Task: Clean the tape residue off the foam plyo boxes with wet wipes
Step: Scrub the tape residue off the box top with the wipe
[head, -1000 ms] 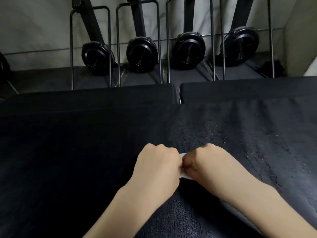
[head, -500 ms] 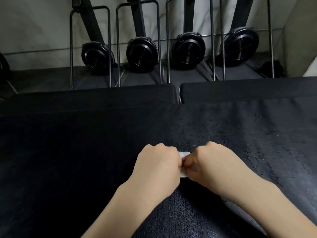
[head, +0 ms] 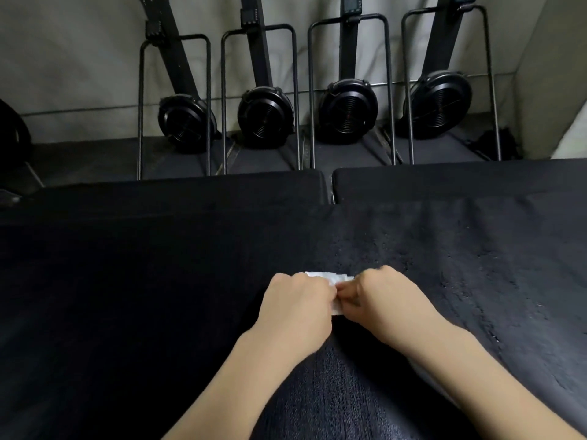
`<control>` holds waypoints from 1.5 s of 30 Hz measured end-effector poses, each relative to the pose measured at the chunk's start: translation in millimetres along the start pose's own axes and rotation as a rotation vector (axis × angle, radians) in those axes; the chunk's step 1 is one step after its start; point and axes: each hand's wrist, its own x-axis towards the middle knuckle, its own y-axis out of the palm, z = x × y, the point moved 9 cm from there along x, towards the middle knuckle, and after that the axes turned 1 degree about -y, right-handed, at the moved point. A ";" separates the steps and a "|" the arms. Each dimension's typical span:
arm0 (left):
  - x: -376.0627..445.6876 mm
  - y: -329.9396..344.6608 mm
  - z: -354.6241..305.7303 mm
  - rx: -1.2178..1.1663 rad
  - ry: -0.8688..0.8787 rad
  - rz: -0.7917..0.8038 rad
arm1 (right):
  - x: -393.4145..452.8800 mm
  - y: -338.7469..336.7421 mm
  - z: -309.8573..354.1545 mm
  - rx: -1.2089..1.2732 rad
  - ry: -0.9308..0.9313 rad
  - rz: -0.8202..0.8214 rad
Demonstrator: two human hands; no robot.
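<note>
On top of the near black foam box (head: 127, 312), both hands meet knuckle to knuckle over a small white wipe (head: 330, 277). The left hand (head: 295, 306) and the right hand (head: 387, 300) each have their fingers curled tight, pinching the wipe between them; only a strip of it shows above and between the fists. The box top is dull and grainy, with pale specks and streaks of residue (head: 470, 281) scattered across its right half, beyond the right hand. Two more black boxes (head: 460, 181) sit side by side behind it, a narrow gap between them. Past those, on a dark floor (head: 79, 160), four black fan-wheel machines (head: 347, 109) stand in a row against a pale wall (head: 79, 58), each inside a thin metal hoop frame.
</note>
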 end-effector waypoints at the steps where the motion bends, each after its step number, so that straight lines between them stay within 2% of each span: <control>1: 8.0 0.9 2.6 -0.028 -0.007 -0.008 | 9.6 2.3 -3.2 0.003 -0.006 -0.003; 10: 132.3 28.2 58.5 -0.037 -0.131 0.024 | 135.9 15.5 -54.1 0.059 0.094 -0.066; 17: 172.4 30.4 73.7 -0.087 -0.180 0.040 | 180.3 13.5 -61.0 0.091 0.121 -0.066; 23: 152.4 18.3 58.6 -0.035 -0.192 0.023 | 148.0 3.7 -56.3 0.134 0.085 -0.079; 26: 115.9 9.6 31.1 -0.032 -0.107 0.074 | 94.3 -6.4 -43.0 -0.004 0.004 -0.065; 29: 72.6 3.2 -8.8 -0.019 0.044 0.058 | 34.8 -12.2 -28.5 -0.134 -0.140 -0.194; 31: 55.6 4.0 -25.2 -0.026 0.101 0.036 | 16.5 0.4 -37.0 -0.167 -0.156 -0.133; 33: 56.9 5.4 -25.5 -0.042 0.090 0.016 | 20.5 9.9 -48.6 -0.127 -0.147 -0.047; 36: 81.2 7.4 -15.1 -0.099 0.063 -0.013 | 53.2 5.5 -59.3 -0.087 -0.147 -0.076; 40: 135.3 23.5 8.6 -0.088 -0.025 -0.007 | 113.9 1.1 -86.0 -0.047 -0.018 -0.105; 45: 187.0 30.4 20.2 -0.096 -0.092 0.051 | 159.2 -3.8 -107.3 0.033 0.054 -0.125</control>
